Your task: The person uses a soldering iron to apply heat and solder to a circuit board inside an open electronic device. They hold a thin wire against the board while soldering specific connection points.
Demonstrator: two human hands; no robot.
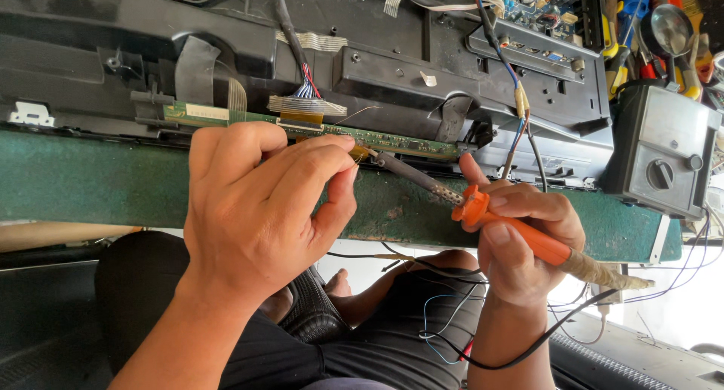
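Soldering iron (520, 228) sits light and rigid in the right hand (520, 239), grip closed around its smooth orange plastic handle (the safe place, well clear of the hot metal tip). Left hand (256, 209) pinches thin, bendy wire (360, 155) against the narrow, brittle green circuit strip (392, 141) at the worktop's (90, 179) edge.

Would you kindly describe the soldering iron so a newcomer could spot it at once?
Start at the green bench edge. The right hand grips the soldering iron there, its tip reaching the long green circuit strip. Its bright orange handle sets it apart.
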